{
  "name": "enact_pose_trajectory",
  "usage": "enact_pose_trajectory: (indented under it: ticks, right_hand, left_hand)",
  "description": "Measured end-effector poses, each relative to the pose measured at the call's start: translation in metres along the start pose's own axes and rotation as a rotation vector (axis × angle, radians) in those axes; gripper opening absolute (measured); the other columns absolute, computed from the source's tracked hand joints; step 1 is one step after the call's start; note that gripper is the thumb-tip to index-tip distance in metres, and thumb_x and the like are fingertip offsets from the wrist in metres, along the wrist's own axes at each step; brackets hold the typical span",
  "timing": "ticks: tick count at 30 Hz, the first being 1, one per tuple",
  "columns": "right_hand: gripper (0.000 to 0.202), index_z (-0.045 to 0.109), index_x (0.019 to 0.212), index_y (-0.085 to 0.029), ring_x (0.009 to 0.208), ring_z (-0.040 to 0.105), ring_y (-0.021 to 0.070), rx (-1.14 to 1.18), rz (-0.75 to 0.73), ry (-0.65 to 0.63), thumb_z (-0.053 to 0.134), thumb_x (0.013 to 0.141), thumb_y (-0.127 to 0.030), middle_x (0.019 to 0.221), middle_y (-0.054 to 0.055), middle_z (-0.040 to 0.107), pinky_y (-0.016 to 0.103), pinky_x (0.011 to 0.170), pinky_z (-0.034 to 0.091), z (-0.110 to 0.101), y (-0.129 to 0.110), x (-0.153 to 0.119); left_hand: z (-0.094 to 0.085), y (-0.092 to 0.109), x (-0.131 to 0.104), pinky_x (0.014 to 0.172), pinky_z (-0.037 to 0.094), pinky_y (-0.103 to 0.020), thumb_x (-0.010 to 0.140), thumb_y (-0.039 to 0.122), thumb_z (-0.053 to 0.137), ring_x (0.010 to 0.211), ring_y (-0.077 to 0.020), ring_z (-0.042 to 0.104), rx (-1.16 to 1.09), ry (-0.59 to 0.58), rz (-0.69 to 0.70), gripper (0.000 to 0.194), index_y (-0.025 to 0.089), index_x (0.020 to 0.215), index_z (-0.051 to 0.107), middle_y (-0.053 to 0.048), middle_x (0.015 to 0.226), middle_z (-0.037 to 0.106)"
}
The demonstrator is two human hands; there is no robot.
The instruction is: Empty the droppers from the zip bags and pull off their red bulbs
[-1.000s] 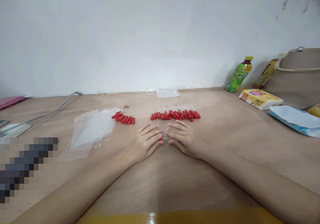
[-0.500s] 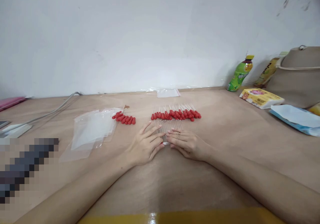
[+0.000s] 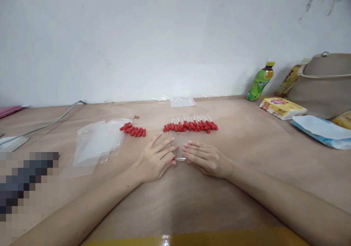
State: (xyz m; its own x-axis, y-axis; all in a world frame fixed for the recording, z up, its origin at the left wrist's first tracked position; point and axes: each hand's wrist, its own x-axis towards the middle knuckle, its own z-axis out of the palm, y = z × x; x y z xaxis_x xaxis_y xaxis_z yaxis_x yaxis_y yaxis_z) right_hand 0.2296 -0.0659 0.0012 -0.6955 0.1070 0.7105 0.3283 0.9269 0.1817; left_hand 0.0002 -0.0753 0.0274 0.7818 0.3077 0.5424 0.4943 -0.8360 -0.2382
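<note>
Resting flat on the tan wooden surface [image 3: 246,158], the person's two hands met over a small batch of clear glass tubes [image 3: 183,143]; the left hand [image 3: 155,161] lay with fingers spread and fanned toward the middle, the right hand [image 3: 207,159] with fingers straight and close together, and the fingertips of both touched the batch from either side without closing around it. The tubes lay side by side just in front of the hands, too faint and tightly packed to count. Just beyond them ran one row of droppers with red rubber bulbs [image 3: 191,125], roughly twenty, overlapping too much for an exact tally. One loose cluster of about ten red bulbs [image 3: 133,129] sat to the left, touching a stack of clear plastic bags [image 3: 95,145]. A single flat clear packet [image 3: 182,102] lay near the wall. At far right stood one green drink bottle [image 3: 259,81], beside one yellow tissue pack [image 3: 282,108] and one tan bag [image 3: 325,83].
</note>
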Motion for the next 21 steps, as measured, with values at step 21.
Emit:
enact_pose_trajectory:
  ticks: [21]
  right_hand:
    - [0.024, 0.067, 0.093, -0.018, 0.067, 0.057, 0.0173, -0.228, 0.867, 0.081, 0.047, 0.080, -0.024, 0.068, 0.004, 0.062, 0.031, 0.063, 0.042, -0.002, 0.033, -0.027]
  left_hand:
    - [-0.045, -0.128, -0.045, 0.069, 0.047, -0.034, 0.078, 0.026, 0.046, 0.070, -0.0178, 0.057, 0.015, -0.023, -1.047, 0.031, 0.017, 0.107, 0.052, -0.006, 0.088, 0.058]
